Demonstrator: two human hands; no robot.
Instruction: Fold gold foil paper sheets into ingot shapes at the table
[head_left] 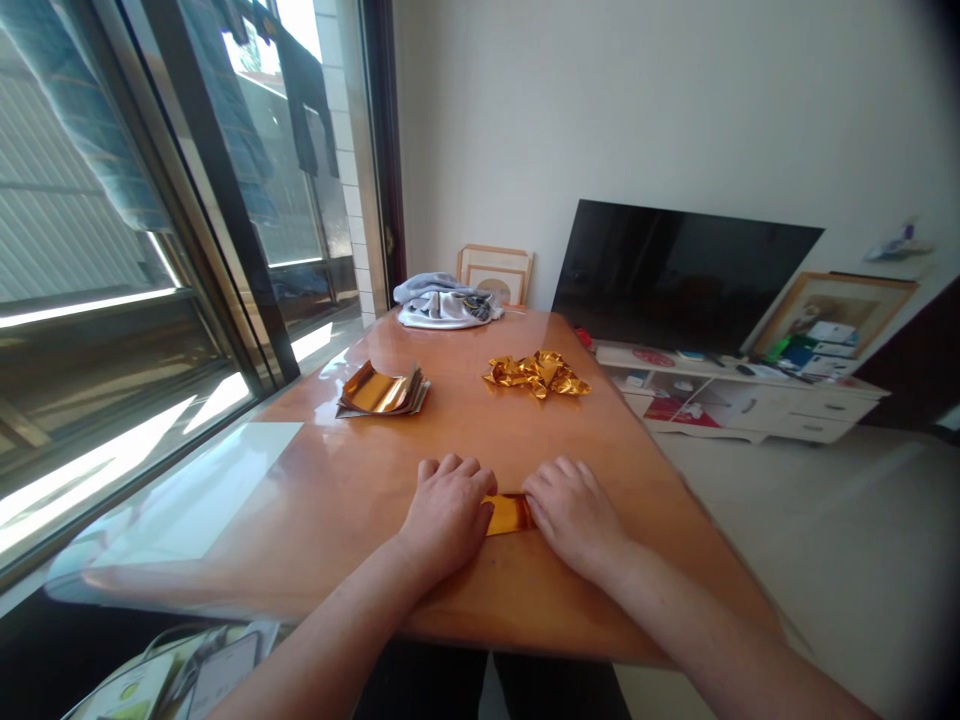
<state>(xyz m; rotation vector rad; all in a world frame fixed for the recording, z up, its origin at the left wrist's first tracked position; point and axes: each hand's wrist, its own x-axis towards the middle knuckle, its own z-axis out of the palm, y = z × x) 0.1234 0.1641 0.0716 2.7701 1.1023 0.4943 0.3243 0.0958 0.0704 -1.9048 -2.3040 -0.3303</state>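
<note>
A small sheet of shiny gold foil paper (509,514) lies at the near part of the wooden table, between my two hands. My left hand (452,508) is closed over its left end, the thumb along the edge. At the right end, my right hand (574,512) grips the sheet with curled fingers; part of the foil is hidden beneath both hands. Farther off to the left sits a stack of gold foil paper (381,390), its top sheet curling up. A heap of folded gold foil pieces (537,375) rests to the right.
The glossy brown table (457,440) stretches away from me. A bundle of grey and white cloth (446,302) lies at its far end. Along the left runs a glass sliding door (225,190). A television (682,270) stands on a low white cabinet (750,405) at right.
</note>
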